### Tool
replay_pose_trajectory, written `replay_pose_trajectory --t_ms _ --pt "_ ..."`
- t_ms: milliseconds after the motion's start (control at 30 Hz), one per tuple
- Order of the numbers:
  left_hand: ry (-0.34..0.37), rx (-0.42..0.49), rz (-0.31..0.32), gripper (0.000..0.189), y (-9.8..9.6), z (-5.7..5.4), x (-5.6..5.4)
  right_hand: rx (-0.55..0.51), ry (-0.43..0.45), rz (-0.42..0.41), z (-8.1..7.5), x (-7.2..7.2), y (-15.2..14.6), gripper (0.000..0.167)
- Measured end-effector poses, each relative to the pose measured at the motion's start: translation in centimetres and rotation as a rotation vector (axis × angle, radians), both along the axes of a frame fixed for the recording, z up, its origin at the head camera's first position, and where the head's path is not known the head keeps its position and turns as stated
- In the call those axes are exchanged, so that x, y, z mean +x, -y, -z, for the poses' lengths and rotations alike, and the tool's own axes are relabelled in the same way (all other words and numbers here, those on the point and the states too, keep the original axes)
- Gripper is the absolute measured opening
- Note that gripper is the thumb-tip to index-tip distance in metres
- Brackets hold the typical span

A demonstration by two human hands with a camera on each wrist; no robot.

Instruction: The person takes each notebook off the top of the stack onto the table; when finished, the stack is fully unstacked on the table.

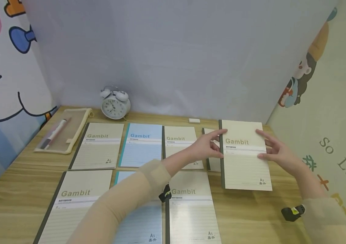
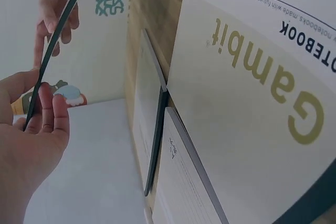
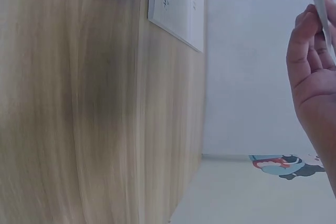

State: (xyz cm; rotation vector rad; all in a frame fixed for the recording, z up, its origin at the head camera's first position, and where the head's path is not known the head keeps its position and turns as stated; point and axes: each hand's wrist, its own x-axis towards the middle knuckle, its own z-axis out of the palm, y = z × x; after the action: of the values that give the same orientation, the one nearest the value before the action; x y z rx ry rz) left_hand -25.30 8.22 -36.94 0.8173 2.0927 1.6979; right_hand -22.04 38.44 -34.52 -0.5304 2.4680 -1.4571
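Both hands hold a cream Gambit notebook (image 1: 246, 162) with a dark spine, raised above the right part of the table. My left hand (image 1: 204, 147) grips its spine edge, thumb and fingers on opposite faces, as the left wrist view also shows with the left hand (image 2: 34, 129). On the opposite edge, my right hand (image 1: 279, 154) pinches the cover's side; the right hand (image 3: 315, 72) appears at the right of its wrist view. Behind the raised notebook lies another cream notebook (image 1: 214, 164), partly hidden.
Several notebooks lie in two rows, including a blue notebook (image 1: 144, 145) and a front cream notebook (image 1: 191, 210). At the back stand a white alarm clock (image 1: 115, 105) and a small white eraser (image 1: 194, 120). A mesh pencil pouch (image 1: 72, 135) holding a marker lies at left.
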Motion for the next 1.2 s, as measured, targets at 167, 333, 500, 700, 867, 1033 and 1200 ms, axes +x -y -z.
replay_pose_trajectory --t_ms 167,333,500,700,867,1033,1200 --pt "-0.029 -0.023 0.061 0.086 0.5 -0.3 1.2 -0.024 0.001 -0.056 -0.4 1.2 -0.3 0.081" --pt "-0.059 -0.086 0.106 0.085 0.7 0.1 2.5 0.002 0.02 -0.12 0.0 2.2 -0.8 0.082" --pt "-0.104 -0.14 0.131 0.082 0.7 1.2 3.4 0.02 0.054 -0.198 0.4 3.0 -1.1 0.081" --pt "-0.12 -0.188 0.157 0.075 0.9 2.6 4.5 -0.012 0.118 -0.309 1.3 3.6 -1.2 0.079" --pt "-0.089 -0.23 0.191 0.074 1.0 3.5 5.1 0.027 0.132 -0.33 2.4 4.1 -1.3 0.079" --pt "-0.081 -0.314 0.222 0.077 1.1 4.3 5.4 0.001 0.231 -0.374 3.7 4.2 -1.5 0.08" --pt "-0.097 -0.385 0.277 0.083 1.1 5.0 5.4 0.044 0.31 -0.39 4.4 4.5 -1.6 0.081"
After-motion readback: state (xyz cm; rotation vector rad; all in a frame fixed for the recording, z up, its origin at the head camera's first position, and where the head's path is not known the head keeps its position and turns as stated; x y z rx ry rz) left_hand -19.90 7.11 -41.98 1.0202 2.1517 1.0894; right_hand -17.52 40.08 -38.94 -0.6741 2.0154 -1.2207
